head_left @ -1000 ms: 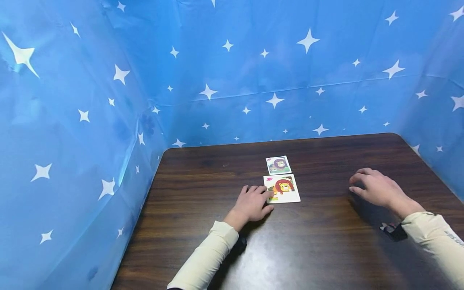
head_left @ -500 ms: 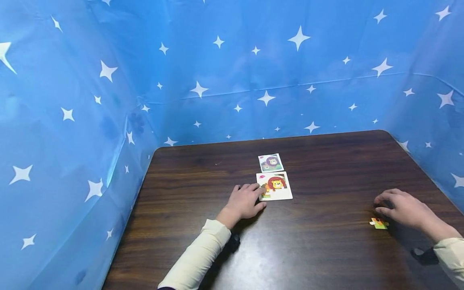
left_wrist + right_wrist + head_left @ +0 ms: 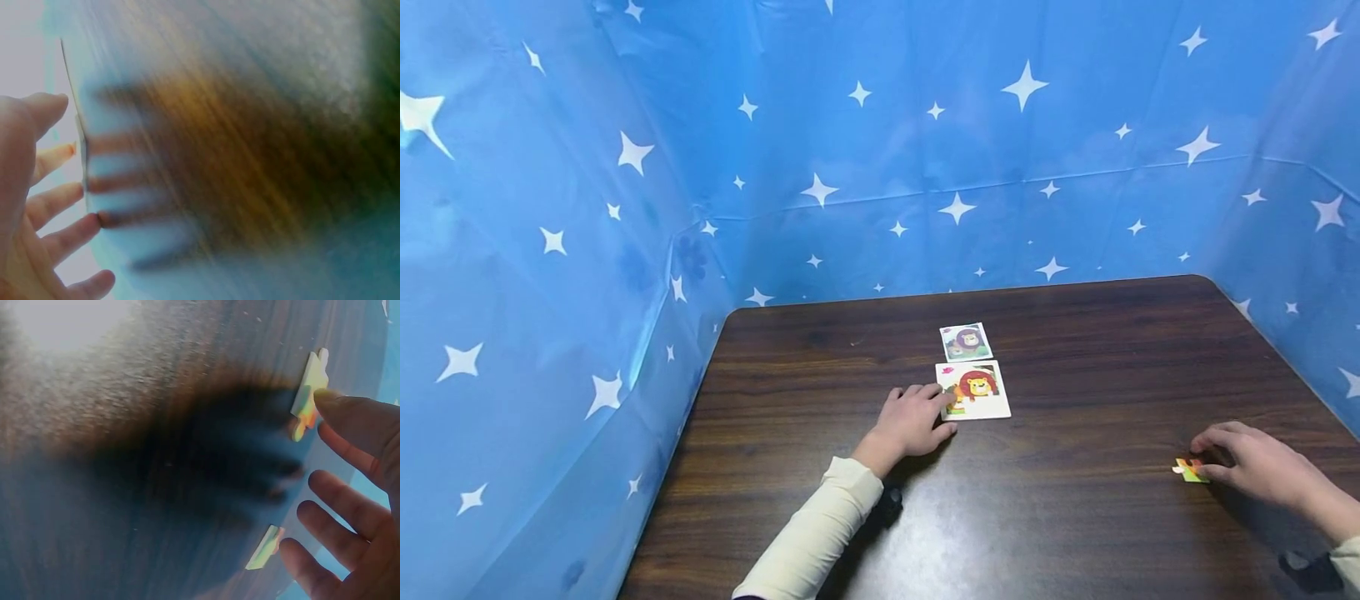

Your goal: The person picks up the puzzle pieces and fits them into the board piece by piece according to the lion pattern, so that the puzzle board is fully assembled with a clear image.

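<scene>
My left hand point(image 3: 912, 421) rests with spread fingers at the left edge of a square lion puzzle board point(image 3: 992, 407); one fingertip lies over its picture. In the left wrist view the fingers point(image 3: 62, 240) reach the board's thin edge. At the right, my right hand point(image 3: 1255, 462) is low over a small yellow, orange and green puzzle piece point(image 3: 1189, 472). In the right wrist view the thumb meets that piece point(image 3: 308, 394), while the other fingers are loosely bent and apart. Another puzzle piece point(image 3: 264, 548) lies by the little finger; the hand hides it in the head view.
A smaller lion picture card point(image 3: 966, 342) lies just behind the board. Everything is on a dark wood table point(image 3: 1075, 500) with rounded far corners. A blue star-patterned curtain point(image 3: 880, 150) hangs round the back and sides. Glare whitens part of the tabletop.
My right hand has moved rightward and nearer to me, down to the puzzle piece, its thumb now at the piece. My left hand has stayed on the board. The head view has shifted slightly.
</scene>
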Demonstrator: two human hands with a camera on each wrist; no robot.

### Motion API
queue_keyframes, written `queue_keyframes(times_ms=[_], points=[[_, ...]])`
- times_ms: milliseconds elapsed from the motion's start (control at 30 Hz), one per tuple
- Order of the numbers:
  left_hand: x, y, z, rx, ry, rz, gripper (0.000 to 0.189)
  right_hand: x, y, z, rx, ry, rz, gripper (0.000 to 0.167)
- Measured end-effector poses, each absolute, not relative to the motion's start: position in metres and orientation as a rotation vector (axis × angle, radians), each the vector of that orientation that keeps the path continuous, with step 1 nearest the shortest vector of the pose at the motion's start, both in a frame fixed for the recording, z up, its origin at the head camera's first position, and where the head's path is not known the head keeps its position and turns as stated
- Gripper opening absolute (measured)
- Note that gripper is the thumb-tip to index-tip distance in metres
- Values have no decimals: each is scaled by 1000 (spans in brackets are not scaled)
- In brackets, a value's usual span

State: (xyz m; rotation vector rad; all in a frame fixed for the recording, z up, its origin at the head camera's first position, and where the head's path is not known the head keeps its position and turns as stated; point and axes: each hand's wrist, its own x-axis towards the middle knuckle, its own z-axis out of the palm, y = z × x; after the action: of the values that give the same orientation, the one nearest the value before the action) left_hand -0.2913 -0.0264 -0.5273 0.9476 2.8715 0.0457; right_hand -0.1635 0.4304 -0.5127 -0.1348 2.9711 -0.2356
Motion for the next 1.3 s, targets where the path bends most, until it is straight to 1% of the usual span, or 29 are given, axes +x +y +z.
queue_keyframes(times_ms=[200,567,700,800,900,1133,1300], points=[[-292,-27,-528,946,2866,33,54,-160,431,-516,-150,2975,-247,30],[-288,-26,-528,938,2860,80,52,-154,428,-518,-161,3035,-252,24],[-288,-26,-527,936,2859,78,53,-153,426,-519,-144,3033,-266,26],[-288,-27,-527,934,2867,81,52,-153,424,-520,-154,3036,-276,32],[-288,-28,-527,933,2872,83,52,-154,422,-520,-165,3050,-266,33],[-286,-29,-530,951,2881,74,53,-155,421,-521,-165,3078,-250,23],[-286,-30,-532,957,2871,79,54,-156,418,-524,-216,3096,-236,24]])
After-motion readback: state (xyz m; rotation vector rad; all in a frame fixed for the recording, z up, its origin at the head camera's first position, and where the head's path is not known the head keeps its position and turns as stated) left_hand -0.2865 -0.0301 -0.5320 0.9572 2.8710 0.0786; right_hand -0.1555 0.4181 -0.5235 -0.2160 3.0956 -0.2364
